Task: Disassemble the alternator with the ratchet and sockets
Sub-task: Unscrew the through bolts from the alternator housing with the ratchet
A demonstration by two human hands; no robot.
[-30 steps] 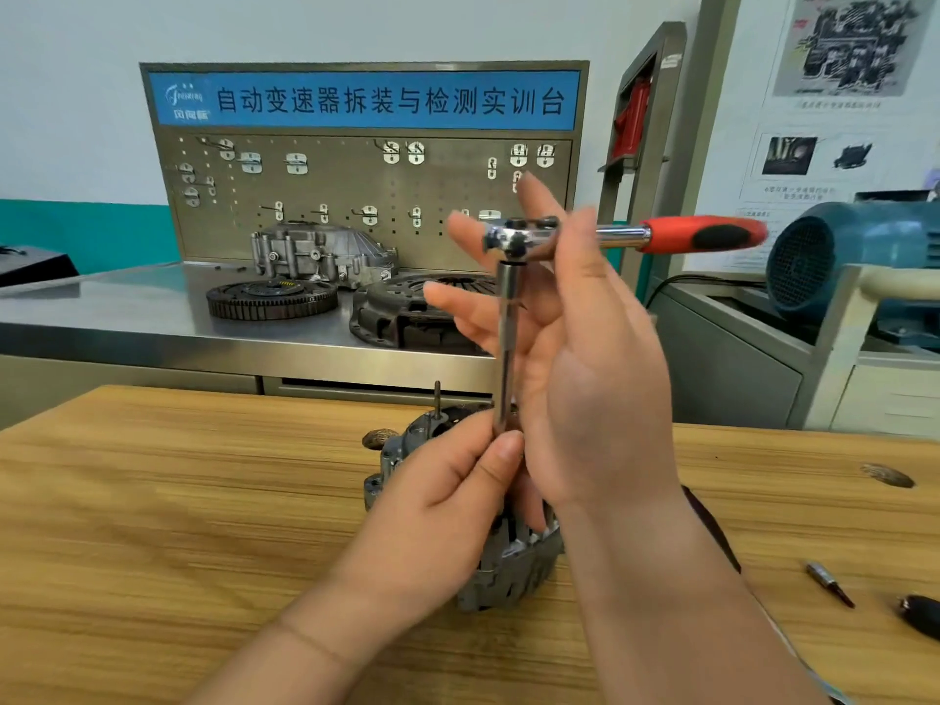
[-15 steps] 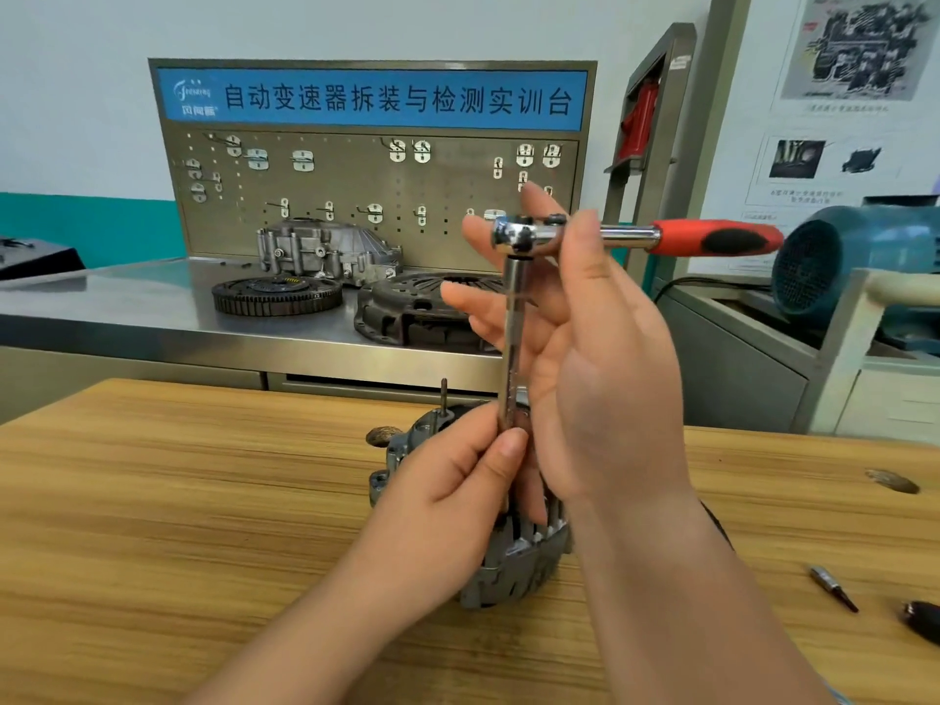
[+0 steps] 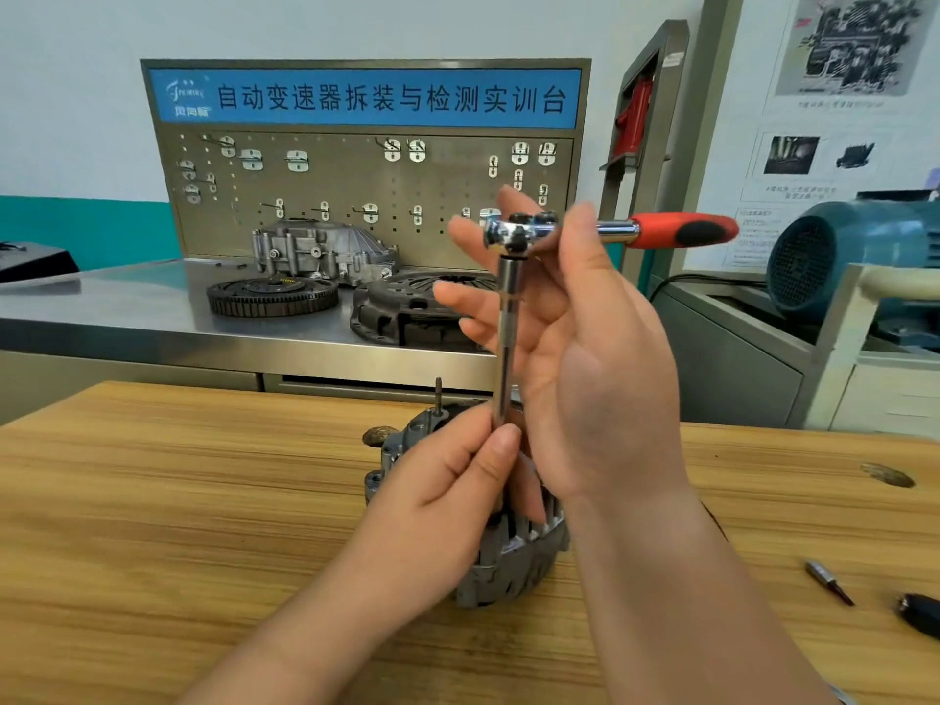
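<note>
Fingers, left: left hand [image 3: 442, 501] thumb and fingertips pinch the low end of the extension [image 3: 506, 343], just above the alternator [image 3: 508, 567].
Hidden: socket and bolt are behind the left hand; alternator mostly covered, stands mid-table [image 3: 152, 501].
Fingers, right: right hand [image 3: 595, 379] thumb lies across the ratchet [image 3: 618, 229] neck, fingers spread near straight behind the head, ratchet pinched between.
Cut off: dark object [image 3: 923, 615] at right edge, near bit [image 3: 829, 582].
Change: grips and handle angle match earlier frames.
Pose: ratchet level, red handle points right; extension upright.
</note>
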